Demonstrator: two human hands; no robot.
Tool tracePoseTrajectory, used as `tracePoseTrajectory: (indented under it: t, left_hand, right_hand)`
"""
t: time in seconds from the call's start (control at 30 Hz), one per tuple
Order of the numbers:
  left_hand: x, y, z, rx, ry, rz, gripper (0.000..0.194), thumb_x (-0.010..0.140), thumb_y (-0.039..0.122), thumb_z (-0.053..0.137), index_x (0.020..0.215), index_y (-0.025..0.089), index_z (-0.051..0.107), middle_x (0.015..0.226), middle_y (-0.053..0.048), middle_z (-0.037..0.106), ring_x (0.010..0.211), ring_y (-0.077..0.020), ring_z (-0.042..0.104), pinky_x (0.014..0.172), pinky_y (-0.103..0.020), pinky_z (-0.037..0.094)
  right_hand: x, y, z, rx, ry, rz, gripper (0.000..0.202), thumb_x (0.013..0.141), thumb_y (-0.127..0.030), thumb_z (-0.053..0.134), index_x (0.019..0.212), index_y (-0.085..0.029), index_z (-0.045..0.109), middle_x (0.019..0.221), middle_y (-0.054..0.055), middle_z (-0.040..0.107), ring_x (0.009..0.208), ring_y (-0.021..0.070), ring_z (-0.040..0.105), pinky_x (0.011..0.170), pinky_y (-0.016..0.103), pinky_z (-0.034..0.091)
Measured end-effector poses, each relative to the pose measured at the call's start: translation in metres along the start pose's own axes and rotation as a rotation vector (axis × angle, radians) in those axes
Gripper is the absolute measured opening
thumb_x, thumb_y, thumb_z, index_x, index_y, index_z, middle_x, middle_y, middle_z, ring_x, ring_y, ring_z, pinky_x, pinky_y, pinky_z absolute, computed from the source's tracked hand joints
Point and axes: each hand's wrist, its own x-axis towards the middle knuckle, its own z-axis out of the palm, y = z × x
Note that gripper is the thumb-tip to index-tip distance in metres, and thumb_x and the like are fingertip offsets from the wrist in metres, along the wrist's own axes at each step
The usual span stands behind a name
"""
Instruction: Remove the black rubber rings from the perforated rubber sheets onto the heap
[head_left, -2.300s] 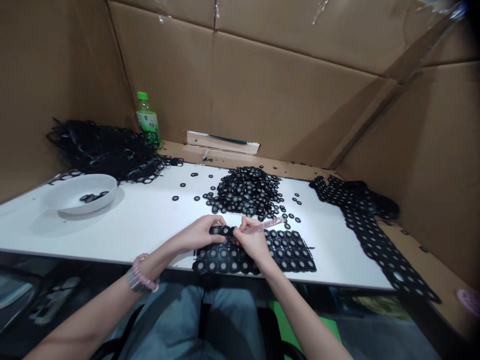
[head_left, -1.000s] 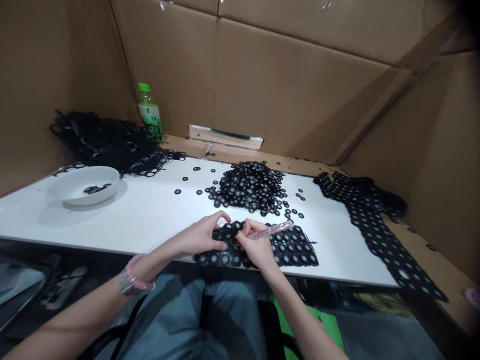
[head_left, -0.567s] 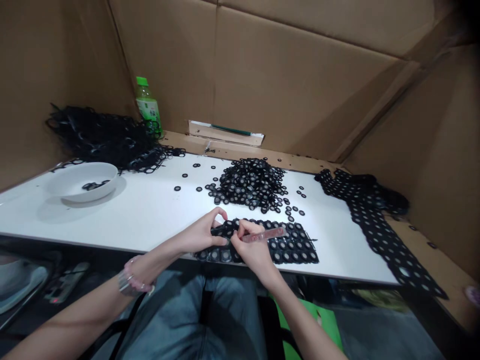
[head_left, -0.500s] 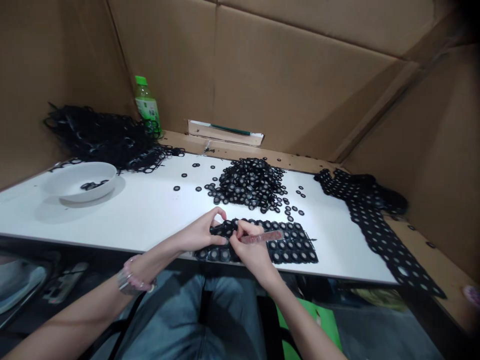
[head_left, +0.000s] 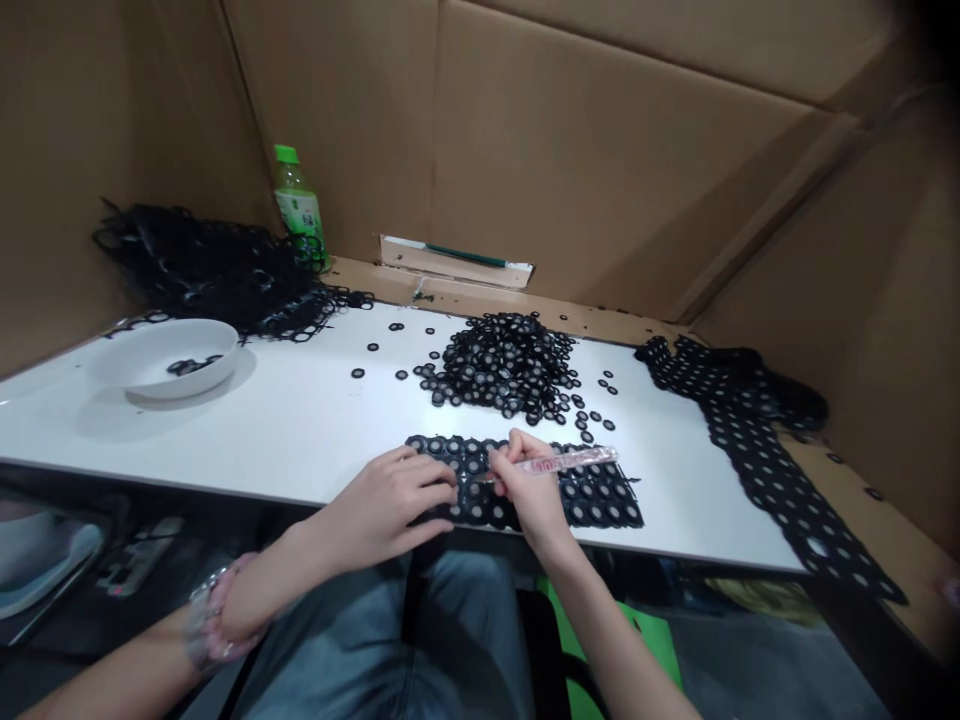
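Note:
A black rubbery sheet [head_left: 600, 491] with rows of round, pale-centred rings lies flat along the table's front edge. My left hand [head_left: 394, 500] rests palm down on its left end, fingers spread and hiding part of the rows. In my right hand [head_left: 529, 485] is a slim pen-like tool [head_left: 577, 460] with a pale, see-through handle and red lettering, gripped between thumb and fingers. Its thin tip points left at the sheet, close to my left fingertips. Whether the tip touches a ring I cannot tell. Behind the sheet stands a heap of loose black rings [head_left: 506, 365].
A white bowl [head_left: 142, 365] with a few black pieces stands at left. Behind it are tangled black scraps [head_left: 217, 275] and a green-capped bottle [head_left: 300, 210]. Another long dotted black sheet [head_left: 772, 470] hangs over the right edge. Cardboard walls [head_left: 585, 150] enclose the table.
My left hand has let go of the sheet's raised left part and now lies flat on it. The sheet's left end is down. My right hand has shifted slightly right with the tool.

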Motion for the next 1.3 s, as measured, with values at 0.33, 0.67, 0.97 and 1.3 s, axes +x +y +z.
tracePoseTrajectory:
  t: [0.33, 0.67, 0.97, 1.3]
  left_hand:
    - [0.005, 0.000, 0.010, 0.260, 0.324, 0.195, 0.020, 0.087, 0.011, 0.042, 0.084, 0.018, 0.060, 0.073, 0.001, 0.067, 0.072, -0.0128, 0.059, 0.064, -0.027, 0.039]
    - [0.003, -0.001, 0.018, 0.277, 0.417, 0.245, 0.013, 0.084, 0.013, 0.050, 0.076, 0.017, 0.060, 0.069, 0.001, 0.066, 0.068, -0.0131, 0.057, 0.067, -0.028, 0.041]
    - [0.007, -0.004, 0.016, 0.303, 0.414, 0.309, 0.015, 0.081, 0.008, 0.050, 0.071, 0.016, 0.058, 0.067, 0.000, 0.065, 0.068, -0.0127, 0.057, 0.069, -0.029, 0.042]
    - [0.016, -0.001, -0.016, -0.054, -0.033, 0.005, 0.022, 0.079, 0.042, 0.056, 0.088, 0.022, 0.057, 0.084, 0.001, 0.064, 0.078, -0.0164, 0.057, 0.074, -0.031, 0.039]
  right_hand:
    - [-0.008, 0.008, -0.001, -0.322, -0.030, 0.003, 0.024, 0.060, -0.011, 0.048, 0.049, -0.022, 0.030, 0.040, -0.009, 0.037, 0.036, 0.0071, 0.035, 0.039, 0.020, 0.023]
    - [-0.011, 0.001, 0.003, -0.371, -0.049, 0.050, 0.022, 0.058, -0.015, 0.048, 0.048, -0.022, 0.031, 0.039, -0.008, 0.035, 0.038, 0.0084, 0.033, 0.040, 0.021, 0.024]
    - [-0.013, 0.005, 0.007, -0.545, -0.089, -0.181, 0.025, 0.060, -0.011, 0.046, 0.046, -0.021, 0.028, 0.040, -0.007, 0.031, 0.041, 0.0077, 0.029, 0.041, 0.022, 0.021]
    - [0.011, -0.013, -0.013, -0.141, -0.040, 0.054, 0.024, 0.061, -0.013, 0.051, 0.049, -0.021, 0.032, 0.038, -0.008, 0.043, 0.033, 0.0069, 0.039, 0.035, 0.018, 0.021]
